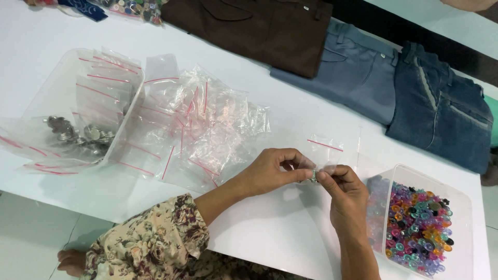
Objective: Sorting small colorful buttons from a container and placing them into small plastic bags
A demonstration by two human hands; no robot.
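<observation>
1. A clear plastic tub (pixel 463 207) sits at the right end of the white table (pixel 290 233), just beside the right hand. It holds a heap of small snap buttons (pixel 417 228) in pink, purple, green, orange and black, glossy and round.
2. A second clear tub (pixel 57 78) stands at the left, tilted, with silvery metal buttons (pixel 78 136) in its bottom and several flat zip bags leaning inside it.
3. Between the two tubs lies a loose pile of small zip bags (pixel 199 124), thin crinkled clear film with red seal strips.
4. The left hand (pixel 270 170) is closed in a pinch on one small zip bag (pixel 324 153), held above the table at its centre front.
5. The right hand (pixel 346 197) pinches a tiny greenish button (pixel 314 177) with thumb and forefinger at the bag's lower edge, touching the left fingertips.
6. Along the far edge lie three folded pairs of trousers: brown cloth (pixel 259 28), grey-blue cloth (pixel 358 72) and dark blue denim (pixel 441 109).
7. The left forearm wears a floral sleeve (pixel 155 241).
</observation>
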